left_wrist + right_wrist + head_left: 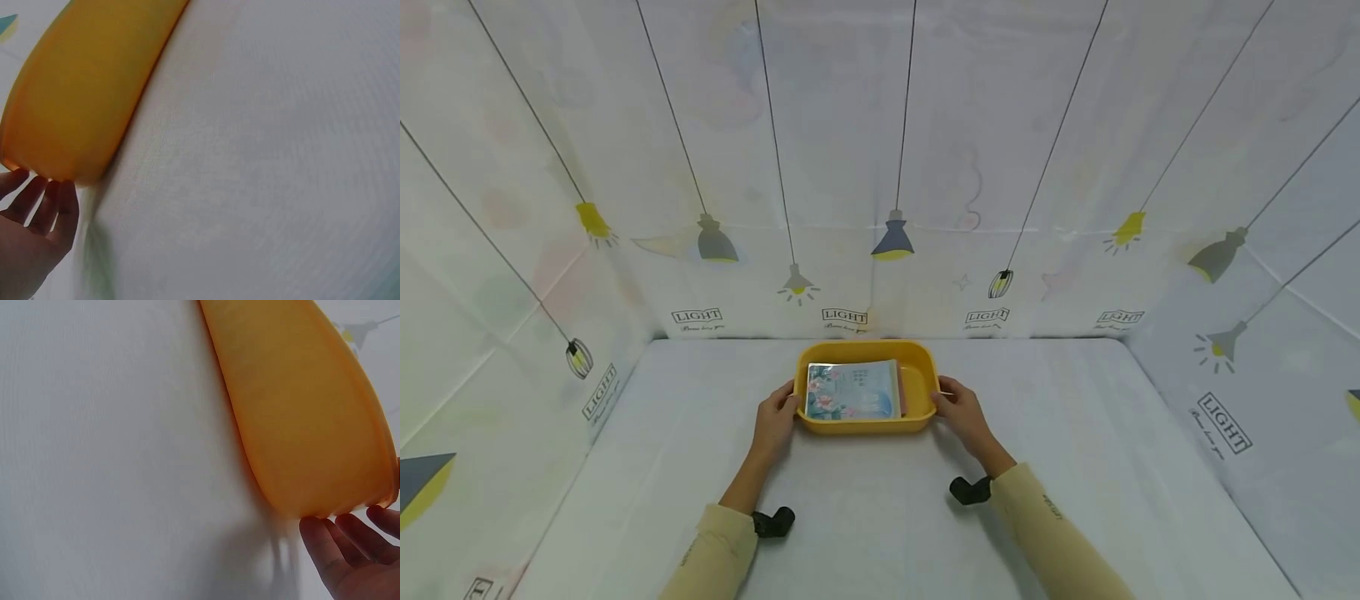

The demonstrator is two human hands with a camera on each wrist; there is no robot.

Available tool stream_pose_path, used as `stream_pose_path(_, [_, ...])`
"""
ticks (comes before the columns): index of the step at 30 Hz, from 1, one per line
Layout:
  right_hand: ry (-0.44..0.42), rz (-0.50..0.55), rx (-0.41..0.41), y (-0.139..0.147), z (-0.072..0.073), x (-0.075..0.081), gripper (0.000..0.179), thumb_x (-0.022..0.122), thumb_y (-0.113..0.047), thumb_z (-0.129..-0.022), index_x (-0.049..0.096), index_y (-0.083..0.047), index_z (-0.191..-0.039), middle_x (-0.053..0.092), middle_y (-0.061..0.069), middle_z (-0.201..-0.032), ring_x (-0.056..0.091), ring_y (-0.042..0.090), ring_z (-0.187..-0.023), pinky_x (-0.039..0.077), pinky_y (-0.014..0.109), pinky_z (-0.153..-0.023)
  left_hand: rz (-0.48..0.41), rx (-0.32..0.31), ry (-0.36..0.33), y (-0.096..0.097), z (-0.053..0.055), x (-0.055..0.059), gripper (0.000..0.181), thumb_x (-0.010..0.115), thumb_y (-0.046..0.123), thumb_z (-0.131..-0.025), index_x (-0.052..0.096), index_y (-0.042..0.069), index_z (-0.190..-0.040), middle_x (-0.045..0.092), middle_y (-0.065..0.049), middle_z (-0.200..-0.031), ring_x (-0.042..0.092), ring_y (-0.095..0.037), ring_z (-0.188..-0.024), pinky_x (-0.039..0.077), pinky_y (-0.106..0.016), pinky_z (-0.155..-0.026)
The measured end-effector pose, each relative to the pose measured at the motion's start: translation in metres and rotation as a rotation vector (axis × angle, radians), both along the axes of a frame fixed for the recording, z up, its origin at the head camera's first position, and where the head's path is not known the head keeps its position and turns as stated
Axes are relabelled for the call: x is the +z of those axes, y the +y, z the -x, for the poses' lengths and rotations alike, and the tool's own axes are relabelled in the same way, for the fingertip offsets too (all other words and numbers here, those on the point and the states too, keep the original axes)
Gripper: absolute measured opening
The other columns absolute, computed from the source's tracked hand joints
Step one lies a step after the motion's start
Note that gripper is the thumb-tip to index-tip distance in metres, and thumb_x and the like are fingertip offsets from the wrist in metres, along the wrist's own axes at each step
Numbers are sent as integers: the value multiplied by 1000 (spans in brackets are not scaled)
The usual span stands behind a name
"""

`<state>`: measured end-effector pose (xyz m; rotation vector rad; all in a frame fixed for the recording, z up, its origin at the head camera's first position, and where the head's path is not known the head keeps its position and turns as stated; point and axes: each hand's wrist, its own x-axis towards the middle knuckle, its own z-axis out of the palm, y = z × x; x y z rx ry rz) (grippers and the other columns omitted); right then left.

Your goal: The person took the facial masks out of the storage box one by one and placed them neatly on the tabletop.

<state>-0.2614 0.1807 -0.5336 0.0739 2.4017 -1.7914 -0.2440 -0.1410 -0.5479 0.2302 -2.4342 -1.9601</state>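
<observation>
A yellow plastic tray (868,427) with rounded corners sits at the far middle of the white table. In it lies a booklet (854,392) with a pale blue, flowered cover, over a pinkish item that shows only along its right edge. My left hand (775,423) holds the tray's left end, and my right hand (966,421) holds its right end. In the left wrist view, fingertips (65,187) touch the end wall of the yellow tray (81,94) from outside. The right wrist view has fingertips (310,526) against the tray's other end (306,412).
White cloth (880,517) covers the table. Behind and beside it hang white sheets (850,125) printed with lamps. A black wrist mount (773,522) is on the left wrist, another black mount (970,490) on the right.
</observation>
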Motion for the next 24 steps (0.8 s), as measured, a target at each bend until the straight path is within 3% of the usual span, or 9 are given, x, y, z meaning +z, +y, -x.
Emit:
stream_pose_path(6, [8,-13,-1,-22,-5,-2,41,50,-20,-91,44,-8,-131,47,10,-133,53,24,-110,52,30,-85,-7,30,-20,-16,-5,6,43,39,25,-94,40,12,-135,45,-5,-138,45,-18,-123,43,-39,-99])
stream_pose_path(14, [7,-22,8,-52,-9,1,41,53,-19,-90,46,-9,-129,50,8,-130,53,22,-106,53,31,-83,7,107,-37,-39,-13,10,42,36,24,-95,42,11,-135,42,-6,-140,36,-18,-131,36,-40,-105])
stream_pose_path(24, [22,-27,35,-78,-8,4,44,55,-21,-89,45,-10,-130,49,7,-131,52,22,-108,53,31,-84,4,188,-47,-60,-11,8,43,32,24,-95,43,11,-134,42,-5,-140,36,-17,-131,36,-39,-105])
